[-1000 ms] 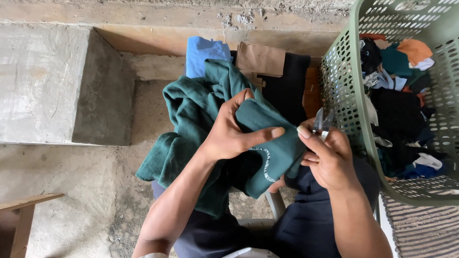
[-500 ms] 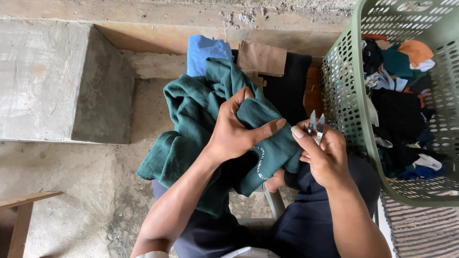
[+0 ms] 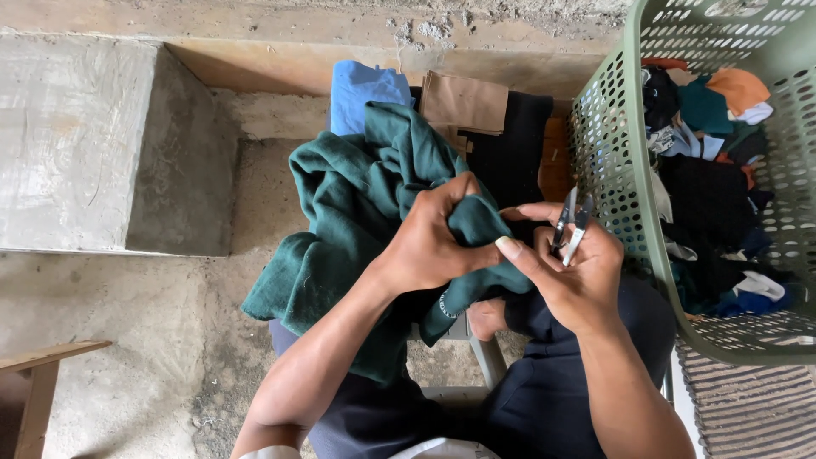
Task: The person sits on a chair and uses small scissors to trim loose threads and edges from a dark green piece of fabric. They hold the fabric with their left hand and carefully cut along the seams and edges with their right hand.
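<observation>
Head view: concrete block (image 3: 76,136) at left, bare floor below; green laundry basket (image 3: 612,170) at right w/ mixed clothes inside; dark green garment (image 3: 357,212) bunched over person's lap, centre frame, in front of folded blue, brown & black cloths (image 3: 463,102) against the wall; left hand (image 3: 433,242) closed tight, gripping a fold of the garment; right hand (image 3: 578,272) curled round small thread snips (image 3: 569,225), blades up, just beside basket wall, thumb touching the gripped fold.
</observation>
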